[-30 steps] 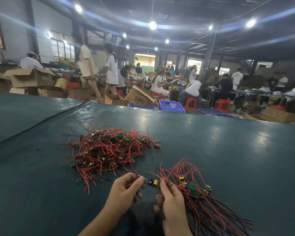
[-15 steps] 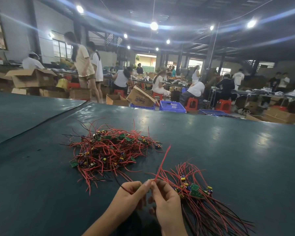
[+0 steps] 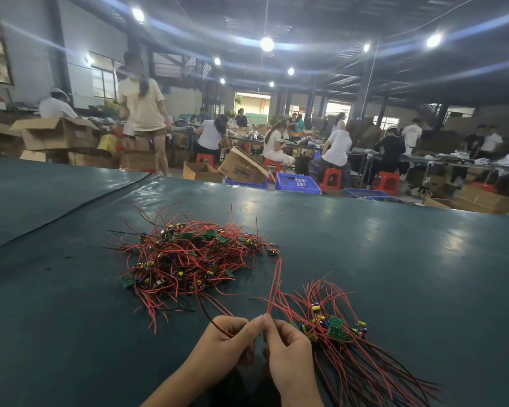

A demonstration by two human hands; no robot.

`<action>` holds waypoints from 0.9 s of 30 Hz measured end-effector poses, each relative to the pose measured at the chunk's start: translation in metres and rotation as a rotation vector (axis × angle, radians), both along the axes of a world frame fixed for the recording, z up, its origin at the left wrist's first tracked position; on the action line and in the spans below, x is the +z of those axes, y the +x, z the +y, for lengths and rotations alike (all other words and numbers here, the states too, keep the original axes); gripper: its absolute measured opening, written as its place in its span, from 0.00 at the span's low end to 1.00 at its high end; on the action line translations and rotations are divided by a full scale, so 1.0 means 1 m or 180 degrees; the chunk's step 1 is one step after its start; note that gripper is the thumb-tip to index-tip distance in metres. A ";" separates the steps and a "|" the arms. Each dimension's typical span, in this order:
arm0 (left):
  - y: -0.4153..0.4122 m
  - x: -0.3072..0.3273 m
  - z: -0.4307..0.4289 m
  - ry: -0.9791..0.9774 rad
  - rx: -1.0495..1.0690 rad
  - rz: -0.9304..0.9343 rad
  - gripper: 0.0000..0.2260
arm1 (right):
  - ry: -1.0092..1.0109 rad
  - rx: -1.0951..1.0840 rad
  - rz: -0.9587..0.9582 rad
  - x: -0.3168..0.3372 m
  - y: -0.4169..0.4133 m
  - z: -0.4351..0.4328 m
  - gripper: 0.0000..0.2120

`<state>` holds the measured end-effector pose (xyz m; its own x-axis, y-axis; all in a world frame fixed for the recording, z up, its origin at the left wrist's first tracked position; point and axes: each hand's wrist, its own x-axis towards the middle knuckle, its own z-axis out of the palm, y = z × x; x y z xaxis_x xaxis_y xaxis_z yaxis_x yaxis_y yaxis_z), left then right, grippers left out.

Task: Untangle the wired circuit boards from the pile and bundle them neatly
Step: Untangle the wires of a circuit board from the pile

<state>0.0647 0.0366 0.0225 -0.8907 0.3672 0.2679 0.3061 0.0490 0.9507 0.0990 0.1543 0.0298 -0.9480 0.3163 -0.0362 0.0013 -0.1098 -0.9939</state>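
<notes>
**Item:** wired circuit boards, two lots, lying on the dark green tabletop (image 3: 409, 259).

**Lot one:** tangled pile (image 3: 188, 259), sitting ahead and to the left of the hands. Red wires are crossing every way, with small green boards showing through. Nothing here is sorted. It is looking like the larger share.

**Lot two:** sorted bundle (image 3: 338, 333), lying just beside the right hand. The boards are gathering at one end and the wires are trailing together toward the near right. No tie is showing on it.

**Piece in hand:** the left hand (image 3: 227, 345) is pinching a single wire (image 3: 210, 315). The right hand (image 3: 288, 356) is pinching red wires (image 3: 275, 286) that are standing up from its fingertips. The board is probably hiding between the fingers.

**Progress:** looking under halfway. The pile is waiting to be worked through and the bundle is wanting binding.
</notes>
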 end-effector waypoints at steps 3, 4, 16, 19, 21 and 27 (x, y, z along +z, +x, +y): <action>-0.001 -0.002 0.000 0.0044 0.0036 -0.0014 0.23 | 0.0143 -0.0086 -0.0098 -0.003 -0.002 -0.003 0.14; -0.002 -0.002 0.000 0.0036 0.0054 -0.0019 0.24 | 0.0158 -0.0114 -0.0121 -0.003 -0.003 -0.004 0.13; 0.001 0.002 0.000 0.0096 0.0011 -0.0105 0.23 | 0.0116 0.0023 0.0004 0.000 0.000 -0.004 0.13; 0.002 0.003 0.001 0.0055 0.0039 -0.0007 0.24 | -0.0085 -0.0102 0.0038 0.001 -0.002 -0.002 0.15; 0.003 0.004 0.002 0.0057 0.0081 0.0050 0.21 | -0.0358 -0.0222 0.0007 0.003 -0.004 -0.001 0.13; 0.005 0.006 0.003 0.0110 0.0168 0.0178 0.22 | -0.0998 -0.0599 -0.0197 0.009 -0.010 0.010 0.09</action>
